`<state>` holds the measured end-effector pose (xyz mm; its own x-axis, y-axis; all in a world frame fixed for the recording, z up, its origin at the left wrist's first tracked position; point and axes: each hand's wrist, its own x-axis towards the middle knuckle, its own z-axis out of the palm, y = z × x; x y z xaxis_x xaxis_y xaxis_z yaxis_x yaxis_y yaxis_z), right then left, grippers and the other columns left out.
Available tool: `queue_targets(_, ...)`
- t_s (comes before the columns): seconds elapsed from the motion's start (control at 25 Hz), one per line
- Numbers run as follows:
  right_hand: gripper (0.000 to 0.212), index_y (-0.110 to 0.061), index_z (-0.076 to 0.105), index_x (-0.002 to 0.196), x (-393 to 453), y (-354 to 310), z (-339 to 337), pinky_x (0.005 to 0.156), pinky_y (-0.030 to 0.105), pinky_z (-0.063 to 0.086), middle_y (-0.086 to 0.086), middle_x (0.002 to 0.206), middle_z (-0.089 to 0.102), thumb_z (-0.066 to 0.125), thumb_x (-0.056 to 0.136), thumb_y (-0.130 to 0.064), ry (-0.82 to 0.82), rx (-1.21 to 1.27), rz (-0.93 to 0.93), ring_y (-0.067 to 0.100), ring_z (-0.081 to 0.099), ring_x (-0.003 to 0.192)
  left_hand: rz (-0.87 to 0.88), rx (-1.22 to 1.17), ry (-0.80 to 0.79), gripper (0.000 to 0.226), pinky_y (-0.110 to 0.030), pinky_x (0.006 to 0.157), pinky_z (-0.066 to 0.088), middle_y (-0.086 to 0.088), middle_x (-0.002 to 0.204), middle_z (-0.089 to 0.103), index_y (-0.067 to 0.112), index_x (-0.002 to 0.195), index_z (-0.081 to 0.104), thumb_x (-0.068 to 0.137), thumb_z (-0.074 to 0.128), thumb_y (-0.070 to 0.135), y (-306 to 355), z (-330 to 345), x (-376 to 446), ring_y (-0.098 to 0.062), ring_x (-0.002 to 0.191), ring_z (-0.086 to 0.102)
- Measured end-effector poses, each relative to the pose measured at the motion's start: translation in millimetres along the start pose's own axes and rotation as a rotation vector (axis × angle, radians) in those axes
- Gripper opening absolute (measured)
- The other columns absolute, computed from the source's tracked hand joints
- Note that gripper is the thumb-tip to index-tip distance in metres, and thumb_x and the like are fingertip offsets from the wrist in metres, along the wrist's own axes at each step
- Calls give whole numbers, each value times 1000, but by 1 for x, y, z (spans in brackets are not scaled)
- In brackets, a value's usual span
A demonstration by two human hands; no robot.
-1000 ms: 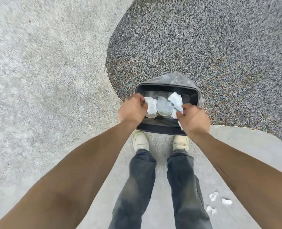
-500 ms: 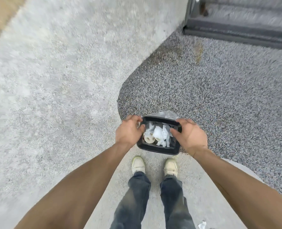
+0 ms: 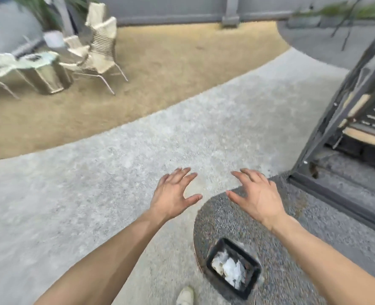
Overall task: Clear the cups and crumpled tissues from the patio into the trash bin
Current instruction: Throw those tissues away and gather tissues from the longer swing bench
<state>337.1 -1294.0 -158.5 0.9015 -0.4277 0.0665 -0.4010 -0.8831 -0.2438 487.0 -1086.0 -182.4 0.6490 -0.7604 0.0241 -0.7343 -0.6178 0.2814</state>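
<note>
The black trash bin [image 3: 253, 285] stands on the dark gravel at the bottom of the view, holding crumpled white tissues [image 3: 234, 270] and a cup [image 3: 217, 266]. My left hand [image 3: 173, 195] and my right hand [image 3: 257, 194] hover well above and beyond the bin, palms down, fingers spread, holding nothing.
A pale concrete path [image 3: 94, 205] curves across the middle. Wire chairs [image 3: 99, 51] and a low table [image 3: 42, 71] stand on sandy ground at the upper left. A dark metal frame [image 3: 340, 106] with steps rises at the right. One shoe [image 3: 185, 296] shows at the bottom.
Both hands let go of the bin's rim and rose with fingers spread. The view tilted up, so the bin dropped to the bottom and the chairs came into sight.
</note>
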Motion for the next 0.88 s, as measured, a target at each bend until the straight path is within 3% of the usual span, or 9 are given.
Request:
queue_targets(0.12, 70, -44, 28, 143, 24, -53, -38, 112, 46, 22, -8, 156, 26, 39, 81, -74, 1, -10, -175, 18, 16, 144, -129, 73, 99, 77, -44, 120, -2, 13, 162, 5, 45, 148, 18, 81, 35, 80, -30, -64, -35, -12, 149, -2)
queue_targets(0.24, 74, -47, 21, 145, 46, -114, -61, 112, 44, 19, -9, 158, 19, 35, 79, -78, 50, -6, -336, 18, 12, 146, -281, 86, 238, 83, -45, 119, -7, 15, 162, -1, 48, 148, 12, 76, 28, 86, -66, -122, -84, -12, 149, -7)
queue_targets(0.56, 75, -50, 18, 144, 29, -324, -57, 112, 44, 16, -9, 158, 18, 36, 77, -80, 5, 95, -798, 18, 9, 146, -712, 192, 486, 86, -46, 120, 0, 12, 162, 7, 46, 147, 20, 72, 29, 88, -150, -210, -293, -15, 149, 1)
queue_targets(0.88, 76, -50, 17, 144, -77, -557, -22, 112, 43, 17, -9, 158, 17, 36, 76, -80, -90, 189, -1200, 17, 8, 146, -1125, 333, 621, 88, -47, 119, 7, 8, 161, 16, 44, 147, 26, 72, 22, 90, -200, -240, -545, -15, 149, 10)
